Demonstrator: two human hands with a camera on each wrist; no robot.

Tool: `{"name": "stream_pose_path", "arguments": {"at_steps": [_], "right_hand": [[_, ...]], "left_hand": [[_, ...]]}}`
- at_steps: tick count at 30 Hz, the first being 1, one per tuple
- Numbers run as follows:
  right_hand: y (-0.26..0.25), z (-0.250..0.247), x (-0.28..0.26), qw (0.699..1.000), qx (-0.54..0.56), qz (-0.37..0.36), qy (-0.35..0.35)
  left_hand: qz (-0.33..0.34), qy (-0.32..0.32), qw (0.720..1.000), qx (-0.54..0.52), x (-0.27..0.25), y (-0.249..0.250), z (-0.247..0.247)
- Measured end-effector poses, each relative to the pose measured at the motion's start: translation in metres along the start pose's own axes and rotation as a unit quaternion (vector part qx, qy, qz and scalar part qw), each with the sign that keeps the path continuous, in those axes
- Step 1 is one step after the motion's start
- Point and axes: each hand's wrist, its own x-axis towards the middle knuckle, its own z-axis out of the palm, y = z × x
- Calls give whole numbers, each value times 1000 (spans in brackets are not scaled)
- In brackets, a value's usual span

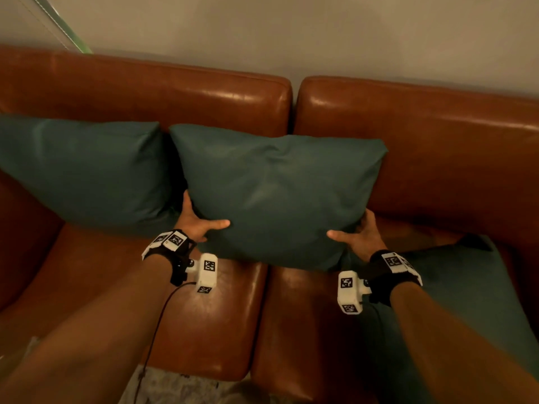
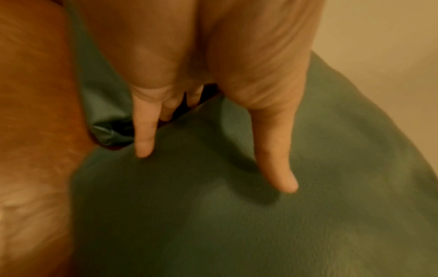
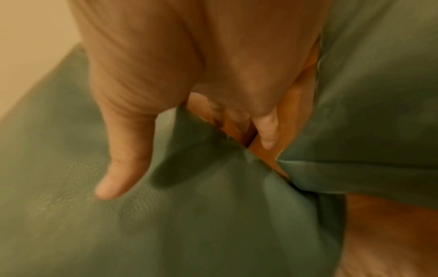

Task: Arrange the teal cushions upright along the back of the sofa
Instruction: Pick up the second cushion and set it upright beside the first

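A teal cushion [image 1: 277, 193] stands tilted against the brown leather sofa back [image 1: 423, 135], across the gap between the two back pads. My left hand [image 1: 204, 218] grips its lower left corner, thumb in front and fingers behind. My right hand [image 1: 353, 231] grips the lower right corner the same way. The wrist views show each thumb pressed into this cushion [image 2: 237, 215] [image 3: 166, 224]. A second teal cushion [image 1: 84, 167] leans upright against the back at the left. A third teal cushion [image 1: 466, 301] lies flat on the right seat, under my right forearm.
The seat pad [image 1: 210, 325] in front of the held cushion is bare leather. A plain wall [image 1: 320, 36] rises behind the sofa. A grey rug [image 1: 175, 389] shows at the sofa's front edge. A cable hangs from my left wrist.
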Motion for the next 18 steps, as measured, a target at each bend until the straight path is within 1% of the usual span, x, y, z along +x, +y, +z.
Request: {"name": "stream_pose_path", "arguments": {"at_steps": [2, 4, 8, 11, 13, 14, 16, 18], "right_hand": [[-2, 5, 1, 1000, -18, 1, 18], [-5, 12, -1, 999, -22, -11, 36], [-6, 24, -18, 995, 1, -67, 73], [-1, 28, -28, 988, 9, -114, 108], [3, 29, -23, 989, 3, -104, 110], [6, 28, -18, 990, 2, -86, 110], [10, 24, -8, 992, 3, -52, 111], [12, 20, 0, 994, 12, -20, 104]], "left_hand": [[7, -8, 1000, -18, 9, 3, 5], [22, 4, 999, -27, 12, 4, 7], [41, 15, 998, -49, 10, -10, 2], [65, 3, 995, -71, 12, -16, 0], [66, -10, 995, -68, 17, -13, 5], [64, -19, 996, -62, 18, -12, 8], [83, -38, 994, -51, 21, -11, 12], [95, -28, 994, -37, 26, -14, 15]]}}
